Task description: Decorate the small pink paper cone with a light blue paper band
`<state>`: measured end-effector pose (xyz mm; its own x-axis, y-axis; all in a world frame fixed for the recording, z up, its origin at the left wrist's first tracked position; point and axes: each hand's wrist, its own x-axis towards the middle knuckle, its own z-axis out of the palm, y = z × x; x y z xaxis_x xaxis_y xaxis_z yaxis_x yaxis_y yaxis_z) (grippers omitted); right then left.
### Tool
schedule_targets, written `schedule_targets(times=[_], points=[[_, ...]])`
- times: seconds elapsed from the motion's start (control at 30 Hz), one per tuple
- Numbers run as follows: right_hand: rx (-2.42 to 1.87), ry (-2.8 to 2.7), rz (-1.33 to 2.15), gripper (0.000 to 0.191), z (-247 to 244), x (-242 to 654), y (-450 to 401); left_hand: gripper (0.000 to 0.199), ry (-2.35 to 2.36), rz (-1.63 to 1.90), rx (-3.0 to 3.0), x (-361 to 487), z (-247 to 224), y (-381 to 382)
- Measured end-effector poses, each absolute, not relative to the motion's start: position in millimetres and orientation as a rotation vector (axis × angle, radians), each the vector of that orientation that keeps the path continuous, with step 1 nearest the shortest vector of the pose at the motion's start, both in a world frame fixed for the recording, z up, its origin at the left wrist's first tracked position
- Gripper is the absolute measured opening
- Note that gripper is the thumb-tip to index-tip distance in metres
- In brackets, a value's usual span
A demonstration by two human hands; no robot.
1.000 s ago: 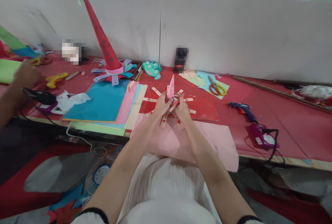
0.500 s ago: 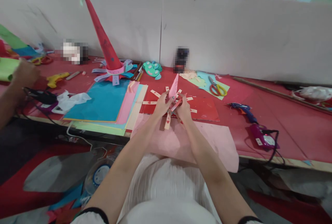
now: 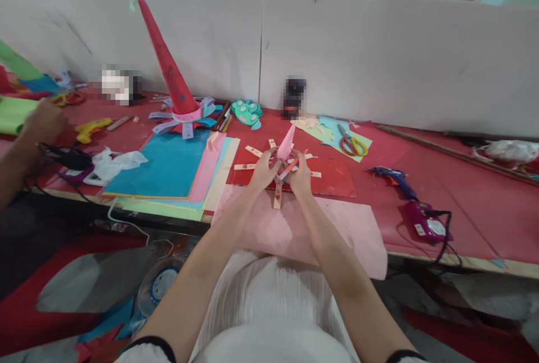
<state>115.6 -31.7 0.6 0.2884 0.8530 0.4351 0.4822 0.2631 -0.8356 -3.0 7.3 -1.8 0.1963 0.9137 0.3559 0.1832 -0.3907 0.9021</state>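
Apparently, hands around pink cone (fingers partly hidden).

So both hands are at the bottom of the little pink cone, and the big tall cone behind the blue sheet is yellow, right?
Not quite: the big tall cone behind the blue sheet is red, as the head view shows. The left hand and right hand are at the bottom of the little pink cone.

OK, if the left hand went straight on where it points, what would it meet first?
Likely the pink cone, right at the fingertips of the left hand, though depth there is unclear.
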Motion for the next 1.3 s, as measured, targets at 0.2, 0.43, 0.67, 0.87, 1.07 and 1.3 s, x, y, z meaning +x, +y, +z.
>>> schedule_targets(times=[0.2,0.43,0.67,0.87,1.07,1.3], points=[[-1.36,-1.312,0.397,0.037,2.9,115.9,-33.2,0.035,1.041,1.265,1.791,-3.5,-2.1,7.4],[-1.347,-1.259,0.429,0.037,4.1,114.3,-36.1,0.03,1.04,1.27,1.85,-4.9,4.5,3.3],[-1.425,-1.215,0.445,0.043,5.5,113.7,-34.2,0.026,1.012,1.311,1.915,-5.5,4.6,4.5],[-1.412,-1.128,0.373,0.042,-4.4,120.5,-26.3,0.03,1.036,1.326,1.894,-7.5,5.4,3.8],[-1.268,-1.127,0.345,0.044,-7.0,124.6,-21.8,0.03,1.064,1.327,1.859,-7.4,6.5,4.0],[-1.103,-1.158,0.417,0.04,1.2,121.2,-26.1,0.032,1.157,1.208,1.8,-6.4,4.2,2.5]])
